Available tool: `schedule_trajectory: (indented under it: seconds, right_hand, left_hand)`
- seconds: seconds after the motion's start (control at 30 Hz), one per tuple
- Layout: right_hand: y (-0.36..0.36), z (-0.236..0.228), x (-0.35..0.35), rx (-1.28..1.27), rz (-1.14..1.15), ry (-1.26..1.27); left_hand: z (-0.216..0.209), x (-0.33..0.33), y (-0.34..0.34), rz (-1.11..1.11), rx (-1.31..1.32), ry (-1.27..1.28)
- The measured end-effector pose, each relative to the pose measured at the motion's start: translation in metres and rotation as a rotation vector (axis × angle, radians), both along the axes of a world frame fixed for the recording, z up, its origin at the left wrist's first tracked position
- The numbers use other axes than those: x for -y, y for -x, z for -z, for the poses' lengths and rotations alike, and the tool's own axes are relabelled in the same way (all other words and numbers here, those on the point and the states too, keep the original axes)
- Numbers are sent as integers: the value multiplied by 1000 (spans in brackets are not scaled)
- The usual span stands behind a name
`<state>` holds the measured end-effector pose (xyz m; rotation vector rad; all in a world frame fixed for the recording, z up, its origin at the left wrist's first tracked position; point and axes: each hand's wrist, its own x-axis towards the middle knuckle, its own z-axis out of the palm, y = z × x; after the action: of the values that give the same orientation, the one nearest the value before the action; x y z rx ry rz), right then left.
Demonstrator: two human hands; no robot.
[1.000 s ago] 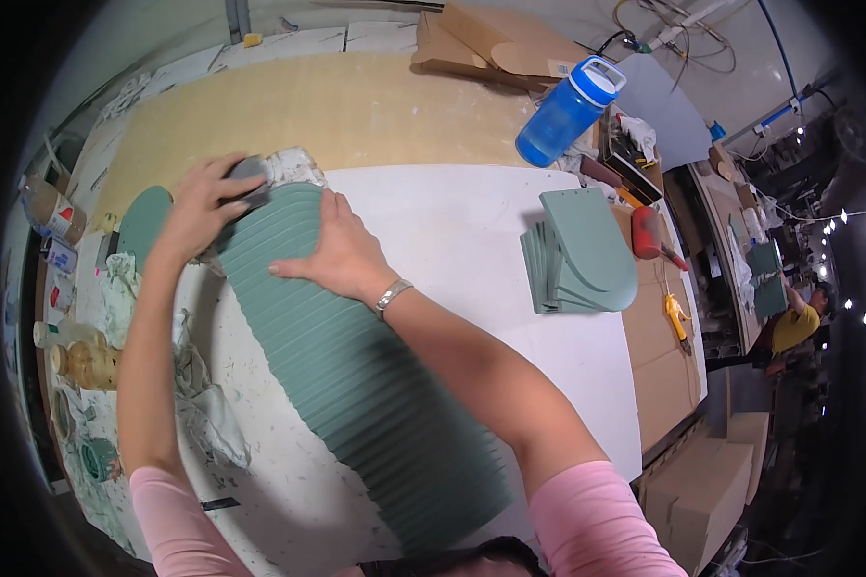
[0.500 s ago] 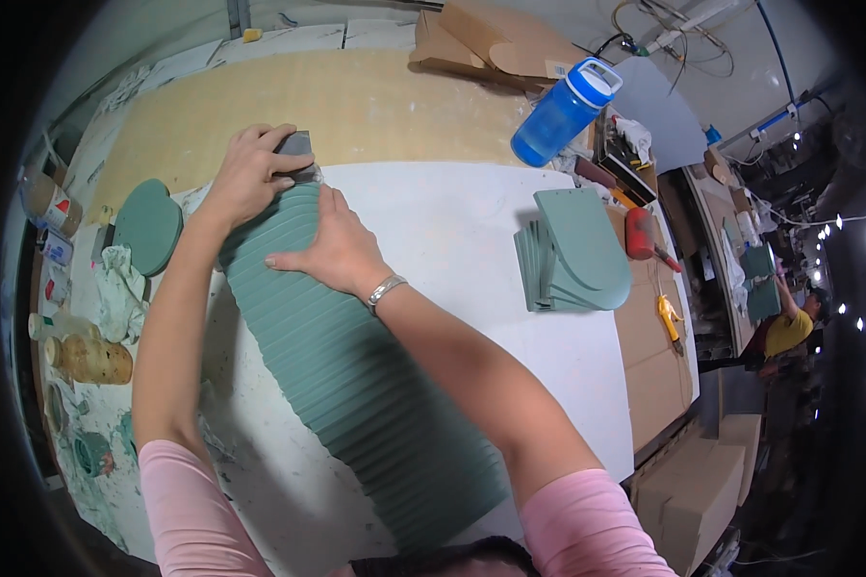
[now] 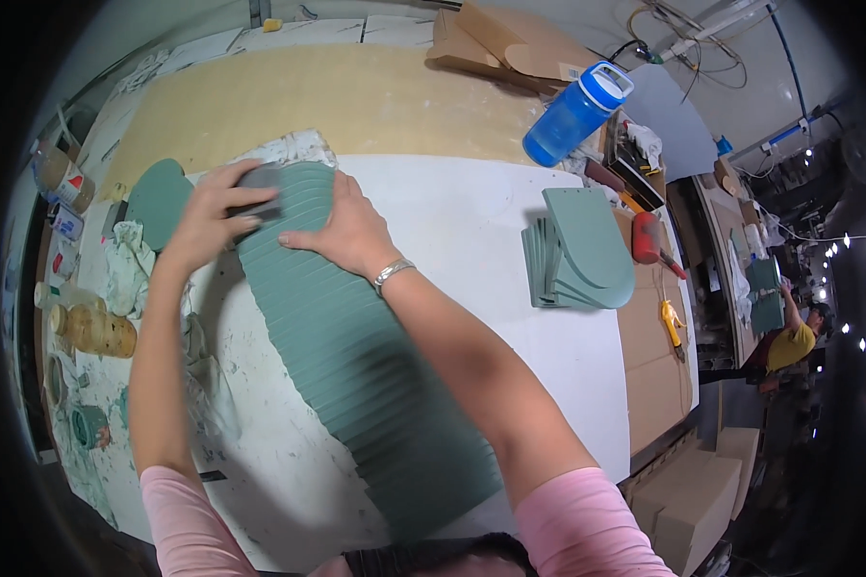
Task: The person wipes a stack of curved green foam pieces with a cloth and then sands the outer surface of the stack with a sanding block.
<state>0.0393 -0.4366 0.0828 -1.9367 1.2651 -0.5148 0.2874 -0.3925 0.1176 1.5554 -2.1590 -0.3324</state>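
A long row of overlapping green panels (image 3: 356, 385) with rounded ends slants across the white worktop. My left hand (image 3: 205, 216) is closed around a dark grey sanding block (image 3: 263, 188), slightly smeared by motion, at the left side of the row's far end. My right hand (image 3: 354, 234) lies spread on the panels near that end, its thumb pointing left across them and its fingers toward the far edge. A whitish, smudged support (image 3: 293, 149) shows just beyond the last panel.
To the right stand several more green panels (image 3: 587, 245), near a red mallet (image 3: 647, 238) and a yellow-handled tool (image 3: 671, 317). A blue bottle (image 3: 573, 115) is at the back. On the left are a rounded green piece (image 3: 156, 204), a cloth (image 3: 130, 264) and a jar (image 3: 96, 329). Another person (image 3: 789, 346) works far right.
My left hand has moved the sanding block from the far tip of the row leftward and nearer, uncovering the whitish support. My right hand stays on the panels.
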Motion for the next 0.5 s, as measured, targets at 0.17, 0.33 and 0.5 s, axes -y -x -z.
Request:
schedule_trajectory:
  seconds: [0.17, 0.33, 0.5]
  right_hand:
    - [16, 15, 15, 73, 2, 16]
    - [69, 29, -9, 467, 84, -314]
    - [193, 20, -88, 488, 103, -500]
  left_hand:
    - [-9, -23, 3, -233, -39, 220]
    - [6, -14, 10, -59, 123, 258]
    - [19, -33, 43, -55, -20, 385]
